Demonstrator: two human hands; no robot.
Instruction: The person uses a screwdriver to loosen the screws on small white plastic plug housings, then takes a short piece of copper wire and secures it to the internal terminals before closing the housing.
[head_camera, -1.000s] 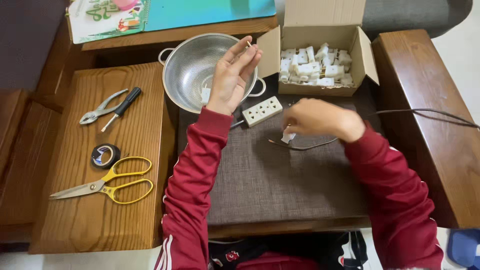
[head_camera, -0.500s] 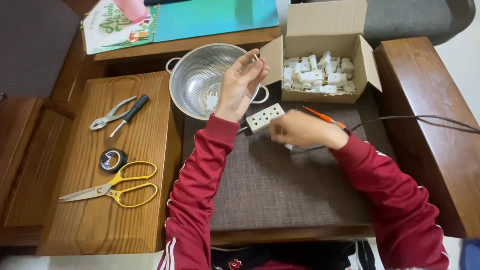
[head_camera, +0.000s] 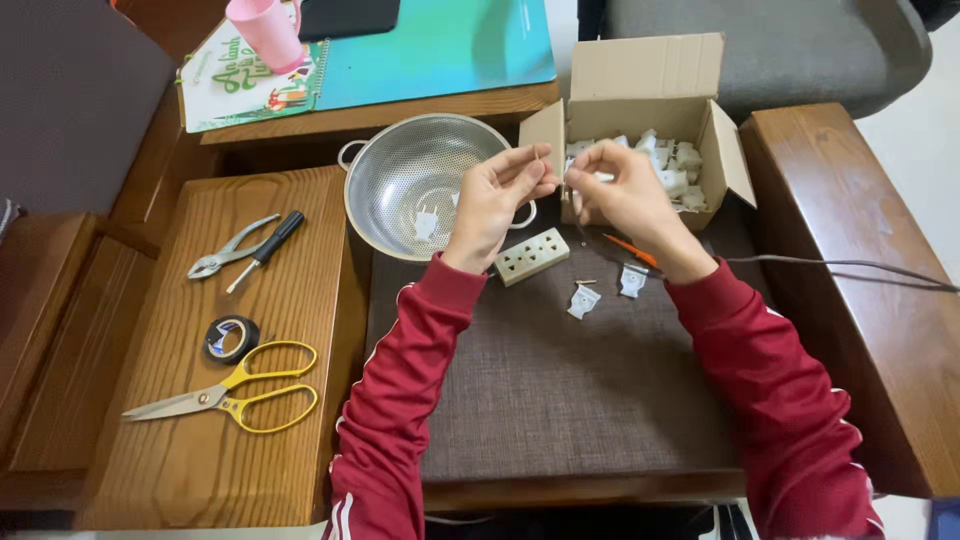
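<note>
Right hand (head_camera: 625, 190) now raised beside left hand (head_camera: 500, 190), fingertips of both pinched on something small, unidentifiable.

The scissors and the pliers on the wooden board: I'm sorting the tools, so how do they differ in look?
The scissors have bright yellow loop handles; the pliers are bare grey metal with no loops. The scissors are longer, with shut blades pointing left; the pliers are shorter and lie with their handles spread. The scissors lie nearer the person, by the tape roll; the pliers lie farther off, beside a black-handled screwdriver. Both lie flat, untouched by either hand.
</note>
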